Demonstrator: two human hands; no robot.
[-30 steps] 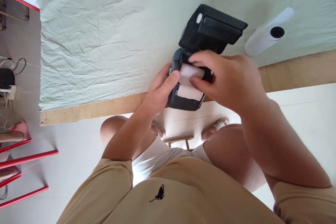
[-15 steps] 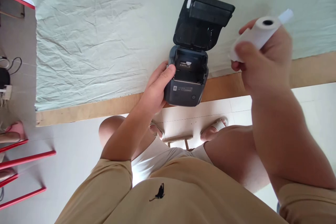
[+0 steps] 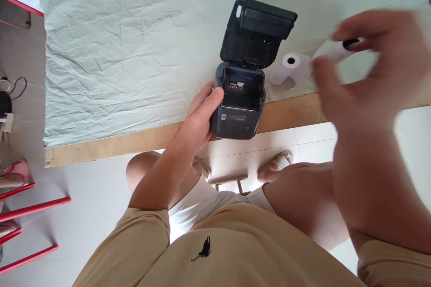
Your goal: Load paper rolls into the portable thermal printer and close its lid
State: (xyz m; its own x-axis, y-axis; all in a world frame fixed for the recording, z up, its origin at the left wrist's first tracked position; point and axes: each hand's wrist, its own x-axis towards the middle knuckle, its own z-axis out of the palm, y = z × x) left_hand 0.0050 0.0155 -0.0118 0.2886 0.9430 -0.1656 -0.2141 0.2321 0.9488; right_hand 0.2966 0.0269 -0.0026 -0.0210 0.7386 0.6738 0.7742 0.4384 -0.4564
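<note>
My left hand [image 3: 202, 114] grips the left side of a dark handheld printer [image 3: 237, 121], its thumb on the rim. The printer's lid [image 3: 257, 31] stands open, and its hollow bay shows a small white label inside. On the cloth to the right of the printer rests a white paper roll [image 3: 298, 69] with a black core hole. My right hand [image 3: 392, 71], blurred by motion, has its thumb and fingers around a second white roll [image 3: 332, 49], with a finger across its dark core hole.
A pale green cloth [image 3: 128, 54] covers the table, whose wooden edge [image 3: 117, 149] runs beneath both hands. Red metal legs [image 3: 37, 208] and cables [image 3: 18, 87] are at the left. Part of another person shows at the top left corner.
The roll that was in my right hand now lies on the cloth beside the printer. My right hand has moved right, onto another roll. My left hand and the printer have hardly moved.
</note>
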